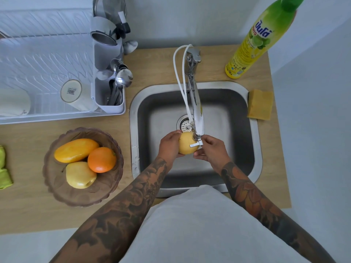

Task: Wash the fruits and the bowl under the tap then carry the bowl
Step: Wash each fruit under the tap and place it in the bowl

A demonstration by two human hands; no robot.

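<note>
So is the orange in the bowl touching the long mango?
Touching. The head view shows the orange pressed against the mango's lower end, no gap between them, inside the brown bowl.

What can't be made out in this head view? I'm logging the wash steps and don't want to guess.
- Water flow: the tap spout covers where a stream would fall on the yellow fruit.
- Right hand grip: its fingertips are behind the spout tip.
- Dish soap bottle: cap cut off by the top edge.
- Green cloth: cut off by the left edge.
</note>
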